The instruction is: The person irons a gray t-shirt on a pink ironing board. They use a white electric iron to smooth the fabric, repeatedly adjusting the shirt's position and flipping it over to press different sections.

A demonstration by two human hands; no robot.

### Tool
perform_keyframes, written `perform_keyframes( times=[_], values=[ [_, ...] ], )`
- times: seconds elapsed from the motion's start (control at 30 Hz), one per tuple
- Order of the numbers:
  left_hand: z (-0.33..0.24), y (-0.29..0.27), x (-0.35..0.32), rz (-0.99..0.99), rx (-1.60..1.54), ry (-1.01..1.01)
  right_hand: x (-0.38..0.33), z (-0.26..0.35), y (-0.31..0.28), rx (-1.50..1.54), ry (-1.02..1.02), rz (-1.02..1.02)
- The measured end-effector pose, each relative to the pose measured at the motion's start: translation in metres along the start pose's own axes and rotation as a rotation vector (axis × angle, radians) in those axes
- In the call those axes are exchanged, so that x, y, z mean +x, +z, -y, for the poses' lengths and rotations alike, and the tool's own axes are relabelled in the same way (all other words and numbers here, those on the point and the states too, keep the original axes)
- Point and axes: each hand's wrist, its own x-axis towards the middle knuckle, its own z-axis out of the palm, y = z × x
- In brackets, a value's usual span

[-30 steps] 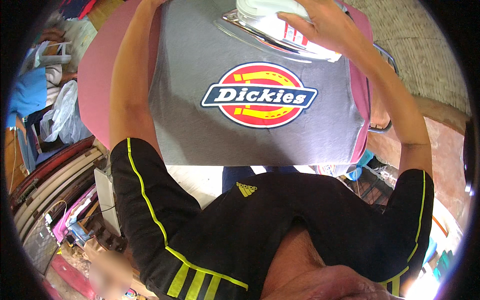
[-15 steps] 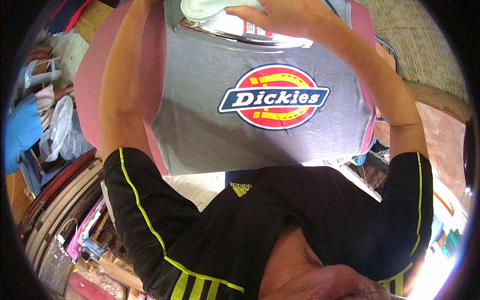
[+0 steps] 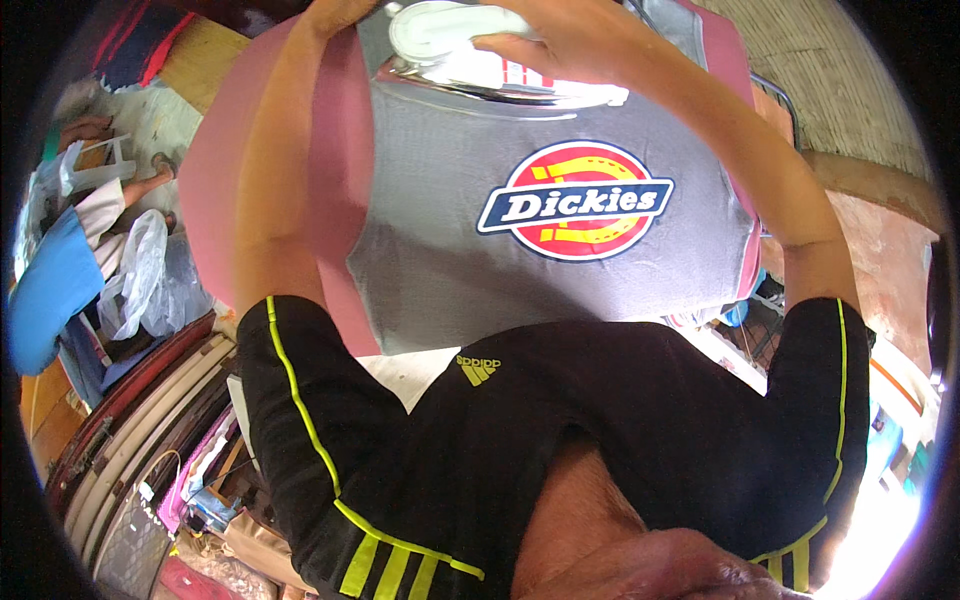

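- Fingers (image 3: 520,42) of right hand (image 3: 560,40) curled down over handle of white-topped, shiny metal-soled clothes iron (image 3: 470,55), closed around it.
- Left hand (image 3: 335,12) cut off at top edge beside iron; fingers out of sight, so cannot tell whether open or closed, or holding anything.
- Nearest, low in view: black short-sleeved shirt with yellow-green stripes (image 3: 560,440) on own chest and shoulders, both bare forearms rising from it toward top.
- Just beyond: grey T-shirt with round red, yellow and blue printed emblem (image 3: 470,270), spread flat between forearms, hem touching black shirt.
- Underneath: pink padded ironing surface (image 3: 340,230), showing along both sides of grey T-shirt.
- At far end of T-shirt: iron, sole flat on grey cloth above emblem.
- Far left, well apart: another person in blue and white clothing (image 3: 60,270) beside crumpled clear plastic bag (image 3: 145,280).
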Motion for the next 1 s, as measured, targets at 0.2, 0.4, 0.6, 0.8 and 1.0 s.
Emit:
perform_keyframes(
  times=[0.2, 0.4, 0.6, 0.8, 1.0],
  values=[
    [-0.007, 0.008, 0.004, -0.028, -0.110, -0.135, 0.000, 0.001, 0.007, 0.060, 0.190, -0.185],
    [0.004, -0.013, -0.008, -0.243, 0.099, 0.000, 0.026, -0.010, 0.025, 0.129, 0.277, -0.382],
    [-0.007, 0.022, -0.051, -0.504, 0.565, -0.008, 0.068, -0.024, 0.046, 0.283, 0.284, -0.488],
    [-0.001, 0.034, -0.051, -0.685, 0.585, -0.015, 0.088, -0.024, 0.056, 0.462, 0.415, -0.496],
    [-0.011, 0.038, -0.053, -0.720, 0.567, -0.019, 0.069, 0.006, 0.036, 0.880, 0.515, -0.454]
  ],
)
